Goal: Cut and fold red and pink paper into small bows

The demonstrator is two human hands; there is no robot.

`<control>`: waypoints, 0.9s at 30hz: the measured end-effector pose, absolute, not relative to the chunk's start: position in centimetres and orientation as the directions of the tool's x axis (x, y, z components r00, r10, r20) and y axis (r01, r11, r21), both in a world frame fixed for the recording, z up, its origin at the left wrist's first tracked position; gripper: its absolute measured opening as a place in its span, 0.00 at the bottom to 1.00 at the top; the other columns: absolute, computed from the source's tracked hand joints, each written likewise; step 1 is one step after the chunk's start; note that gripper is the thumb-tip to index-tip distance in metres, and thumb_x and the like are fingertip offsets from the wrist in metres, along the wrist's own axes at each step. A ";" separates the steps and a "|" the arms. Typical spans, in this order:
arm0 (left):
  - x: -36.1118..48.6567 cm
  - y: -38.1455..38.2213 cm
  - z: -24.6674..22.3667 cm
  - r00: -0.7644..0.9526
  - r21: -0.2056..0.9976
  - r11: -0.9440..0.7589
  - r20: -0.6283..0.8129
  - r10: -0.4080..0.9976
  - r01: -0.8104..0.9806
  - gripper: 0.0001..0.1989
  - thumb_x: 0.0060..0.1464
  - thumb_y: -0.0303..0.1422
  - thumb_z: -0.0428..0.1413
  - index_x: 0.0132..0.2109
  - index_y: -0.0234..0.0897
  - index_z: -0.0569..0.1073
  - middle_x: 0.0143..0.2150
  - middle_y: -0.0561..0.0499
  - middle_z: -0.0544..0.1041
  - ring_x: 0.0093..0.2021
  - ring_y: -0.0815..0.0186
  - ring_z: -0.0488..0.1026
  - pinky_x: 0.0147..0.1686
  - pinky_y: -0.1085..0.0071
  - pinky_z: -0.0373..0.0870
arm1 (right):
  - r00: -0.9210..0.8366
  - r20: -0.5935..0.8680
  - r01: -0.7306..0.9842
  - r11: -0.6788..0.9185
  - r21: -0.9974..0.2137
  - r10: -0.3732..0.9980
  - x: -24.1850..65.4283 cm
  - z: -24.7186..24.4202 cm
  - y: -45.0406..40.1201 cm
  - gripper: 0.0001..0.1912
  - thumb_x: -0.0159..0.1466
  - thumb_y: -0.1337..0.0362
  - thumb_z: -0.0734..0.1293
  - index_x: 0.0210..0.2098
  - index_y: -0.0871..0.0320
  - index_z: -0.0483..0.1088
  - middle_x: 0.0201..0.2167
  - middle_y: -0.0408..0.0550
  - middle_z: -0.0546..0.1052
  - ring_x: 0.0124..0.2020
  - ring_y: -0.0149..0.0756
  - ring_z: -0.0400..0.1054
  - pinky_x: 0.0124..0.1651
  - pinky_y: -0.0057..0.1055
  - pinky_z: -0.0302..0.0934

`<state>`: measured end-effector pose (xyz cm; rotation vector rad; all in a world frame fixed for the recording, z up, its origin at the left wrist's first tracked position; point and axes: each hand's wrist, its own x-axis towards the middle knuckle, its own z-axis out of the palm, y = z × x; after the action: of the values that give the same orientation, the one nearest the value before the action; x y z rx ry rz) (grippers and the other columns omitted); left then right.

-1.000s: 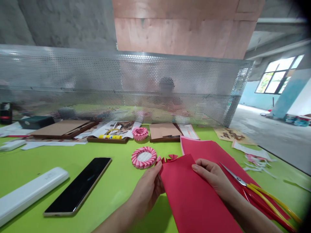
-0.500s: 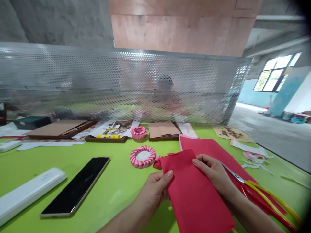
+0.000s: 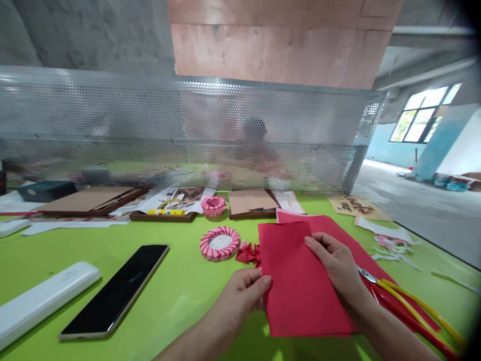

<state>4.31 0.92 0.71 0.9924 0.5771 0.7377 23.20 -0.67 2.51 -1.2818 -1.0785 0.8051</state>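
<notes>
A red sheet of paper point(image 3: 296, 286) is held up between my two hands. My left hand point(image 3: 244, 293) pinches its left edge, thumb on the front. My right hand point(image 3: 336, 258) grips its upper right side, with the fingers partly behind the paper. Larger red paper point(image 3: 319, 223) lies flat on the table behind it. Scissors with red and yellow handles point(image 3: 398, 291) rest on that paper, their blades partly hidden by my right hand. Small folded red paper pieces point(image 3: 248, 252) sit left of the sheet, beside a pink-and-white striped ring point(image 3: 220, 243).
A black phone point(image 3: 116, 291) and a white bar-shaped object point(image 3: 48, 301) lie at the left. A small striped basket point(image 3: 213, 206), trays with papers and a yellow tube point(image 3: 165, 212) stand along the perforated metal screen point(image 3: 150, 125). Paper scraps point(image 3: 394, 245) lie at the right.
The red sheet has turned more upright, and its bottom edge now shows in full. More of the folded red pieces are visible. My right hand has shifted slightly right.
</notes>
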 end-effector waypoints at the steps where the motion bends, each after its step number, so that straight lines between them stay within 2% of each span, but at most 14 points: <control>1: 4.4 1.0 0.7 0.612 0.897 0.345 -0.112 0.783 -0.277 0.12 0.45 0.37 0.58 0.26 0.30 0.73 0.22 0.50 0.72 0.24 0.70 0.67 0.29 0.73 0.64 | 0.330 0.172 0.098 0.148 -0.984 0.928 23.2 2.5 -0.7 0.12 0.54 0.54 0.64 0.27 0.58 0.66 0.21 0.40 0.68 0.23 0.31 0.62 0.25 0.27 0.56; 5: 4.6 0.9 0.9 0.575 0.880 0.358 -0.125 0.808 -0.313 0.10 0.43 0.35 0.59 0.24 0.30 0.73 0.20 0.51 0.72 0.22 0.71 0.68 0.27 0.75 0.63 | 0.352 0.164 0.070 0.149 -0.986 0.922 23.0 2.6 -0.7 0.12 0.54 0.55 0.64 0.27 0.57 0.66 0.21 0.40 0.69 0.22 0.31 0.62 0.24 0.27 0.57; 10: 4.5 0.6 1.5 0.527 0.820 0.417 -0.172 0.832 -0.391 0.08 0.45 0.33 0.58 0.32 0.33 0.74 0.28 0.48 0.77 0.29 0.67 0.72 0.32 0.73 0.66 | 0.323 0.128 -0.010 0.138 -0.990 0.938 22.4 2.2 -0.8 0.12 0.54 0.55 0.65 0.25 0.57 0.65 0.21 0.40 0.69 0.22 0.31 0.62 0.24 0.28 0.57; 16: 4.2 1.4 1.0 0.499 0.833 0.394 -0.169 0.850 -0.390 0.07 0.48 0.32 0.56 0.32 0.31 0.74 0.28 0.46 0.78 0.27 0.67 0.73 0.30 0.74 0.67 | 0.274 0.098 -0.059 0.118 -0.991 0.957 22.1 1.8 -0.6 0.12 0.52 0.54 0.66 0.27 0.57 0.68 0.18 0.40 0.68 0.22 0.33 0.63 0.24 0.28 0.56; 20: 4.1 1.6 0.9 0.499 0.823 0.410 -0.183 0.847 -0.394 0.06 0.48 0.32 0.56 0.30 0.32 0.73 0.27 0.47 0.78 0.26 0.69 0.73 0.29 0.75 0.67 | 0.234 0.074 -0.107 0.102 -0.989 0.969 22.1 2.0 -0.8 0.12 0.52 0.54 0.66 0.29 0.57 0.68 0.18 0.38 0.66 0.21 0.29 0.61 0.24 0.26 0.55; 25: 4.0 1.7 1.0 0.436 0.808 0.434 -0.249 0.865 -0.399 0.05 0.46 0.32 0.57 0.29 0.33 0.71 0.26 0.49 0.77 0.25 0.69 0.72 0.28 0.74 0.68 | 0.218 0.085 -0.082 0.105 -0.991 0.972 22.0 1.9 -0.9 0.12 0.53 0.56 0.67 0.26 0.59 0.65 0.18 0.36 0.61 0.18 0.22 0.52 0.20 0.22 0.49; 27: 3.8 1.7 1.3 0.424 0.815 0.420 -0.242 0.873 -0.400 0.05 0.45 0.32 0.57 0.29 0.34 0.71 0.24 0.50 0.77 0.24 0.68 0.72 0.27 0.73 0.68 | 0.200 0.088 -0.059 0.102 -0.993 0.976 22.1 1.9 -0.8 0.12 0.53 0.56 0.66 0.26 0.59 0.65 0.19 0.37 0.62 0.19 0.24 0.54 0.22 0.23 0.50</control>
<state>3.84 1.66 1.31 0.7491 0.7434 0.8964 22.13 -0.79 1.92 -1.1762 -1.0578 1.0268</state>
